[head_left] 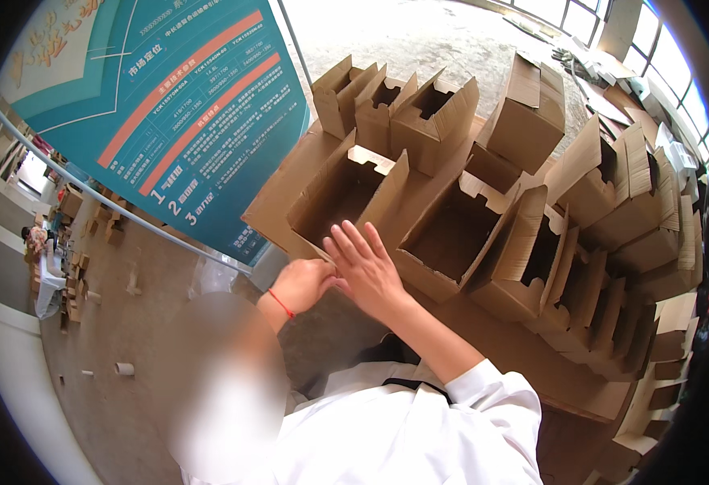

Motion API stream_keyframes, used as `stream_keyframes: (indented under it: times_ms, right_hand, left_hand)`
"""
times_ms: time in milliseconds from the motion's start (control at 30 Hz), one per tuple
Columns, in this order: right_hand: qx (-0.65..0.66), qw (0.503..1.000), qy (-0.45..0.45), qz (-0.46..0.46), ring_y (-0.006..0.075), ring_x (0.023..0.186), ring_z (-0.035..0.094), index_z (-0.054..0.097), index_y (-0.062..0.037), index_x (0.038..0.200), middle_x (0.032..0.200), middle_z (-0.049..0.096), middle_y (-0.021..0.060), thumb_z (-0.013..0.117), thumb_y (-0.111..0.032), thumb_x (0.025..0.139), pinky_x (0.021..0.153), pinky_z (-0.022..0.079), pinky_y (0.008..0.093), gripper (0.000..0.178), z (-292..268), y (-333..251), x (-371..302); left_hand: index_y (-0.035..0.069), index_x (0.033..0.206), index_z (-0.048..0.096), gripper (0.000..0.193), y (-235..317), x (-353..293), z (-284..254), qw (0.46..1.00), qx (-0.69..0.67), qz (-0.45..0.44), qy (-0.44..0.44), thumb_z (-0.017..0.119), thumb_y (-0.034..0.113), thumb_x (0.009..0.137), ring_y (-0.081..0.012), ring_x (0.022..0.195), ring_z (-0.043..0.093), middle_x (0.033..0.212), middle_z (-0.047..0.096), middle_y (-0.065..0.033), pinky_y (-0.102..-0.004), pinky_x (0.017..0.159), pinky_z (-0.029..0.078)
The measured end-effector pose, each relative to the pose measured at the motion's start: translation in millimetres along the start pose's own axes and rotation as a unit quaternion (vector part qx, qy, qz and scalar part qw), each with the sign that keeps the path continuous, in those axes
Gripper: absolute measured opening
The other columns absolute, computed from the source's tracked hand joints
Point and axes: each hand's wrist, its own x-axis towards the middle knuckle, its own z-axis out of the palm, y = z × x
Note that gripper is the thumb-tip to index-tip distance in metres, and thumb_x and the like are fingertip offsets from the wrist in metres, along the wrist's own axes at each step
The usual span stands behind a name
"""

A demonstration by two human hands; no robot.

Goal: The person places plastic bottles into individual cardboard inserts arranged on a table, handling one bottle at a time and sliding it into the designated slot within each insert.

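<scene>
My left hand (pixel 304 283), with a red cord at its wrist, is closed at the near edge of an open cardboard box (pixel 388 191). Its fingertips are partly hidden, so what they pinch, if anything, does not show clearly. Stretched out flat, my right hand (pixel 368 265) lies over the same near edge, palm down, its thumb close to the left fingers. The brown box stands upright with its side flaps raised and a dark interior. Just right of my right hand is a second open cardboard box (pixel 433 279), with notched flaps.
Several open cardboard boxes (pixel 524 271) crowd the right side, and more (pixel 429 145) stand along the far edge. They rest on a brown cardboard-covered surface (pixel 483 327). A teal printed banner (pixel 209 121) rises at the left. Short white tubes (pixel 125 369) lie on the floor.
</scene>
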Motion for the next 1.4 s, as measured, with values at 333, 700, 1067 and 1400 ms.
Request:
stream_keyframes:
  times_ms: [333, 700, 1067, 1400]
  right_hand:
    - [-0.08, 0.997, -0.005, -0.002, 0.0156, 0.087, 0.053, 0.064, -0.0121, 0.067, 0.076, 0.053, -0.0003, 0.058, -0.012, 0.071, 0.097, 0.036, 0.0325, 0.007, -6, 21, -20]
    - [0.008, 0.999, 0.039, 0.013, 0.0194, 0.083, 0.054, 0.058, -0.0075, 0.074, 0.076, 0.055, 0.0041, 0.058, -0.011, 0.073, 0.093, 0.042, 0.0324, 0.004, -1, 0, -51]
    - [0.079, 0.994, 0.073, 0.028, 0.0203, 0.111, 0.058, 0.065, -0.0021, 0.099, 0.113, 0.065, 0.0097, 0.055, -0.012, 0.08, 0.101, 0.038, 0.0336, 0.024, 16, -13, -60]
    - [0.097, 0.988, 0.082, 0.091, 0.0197, 0.114, 0.057, 0.065, -0.0038, 0.104, 0.115, 0.065, 0.0089, 0.054, -0.011, 0.081, 0.101, 0.039, 0.0334, 0.026, 18, -12, -60]
  left_hand:
    - [0.01, 0.083, 0.069, 0.016, -10, 36, -6, 0.994, 0.037, 0.098, 0.0, 0.058, 0.022, 0.087, -0.0302, 0.09, 0.061, 0.085, 0.065, -0.0098, -0.0445, 0.089, 0.044]
    - [0.008, 0.082, 0.067, 0.011, 89, 96, -48, 0.948, 0.242, 0.099, -0.181, 0.064, 0.019, 0.083, -0.0308, 0.083, 0.065, 0.081, 0.065, -0.0128, -0.0405, 0.071, 0.052]
    - [0.004, 0.101, 0.071, 0.036, -43, 175, 81, 0.865, 0.283, -0.094, -0.403, 0.066, 0.032, 0.079, -0.0285, 0.107, 0.063, 0.11, 0.066, -0.0198, -0.0378, 0.091, 0.049]
    - [0.003, 0.14, 0.034, 0.09, -53, 168, 104, 0.951, 0.054, -0.122, -0.279, 0.068, 0.052, 0.072, -0.0339, 0.122, 0.053, 0.131, 0.051, -0.0275, -0.0373, 0.1, 0.043]
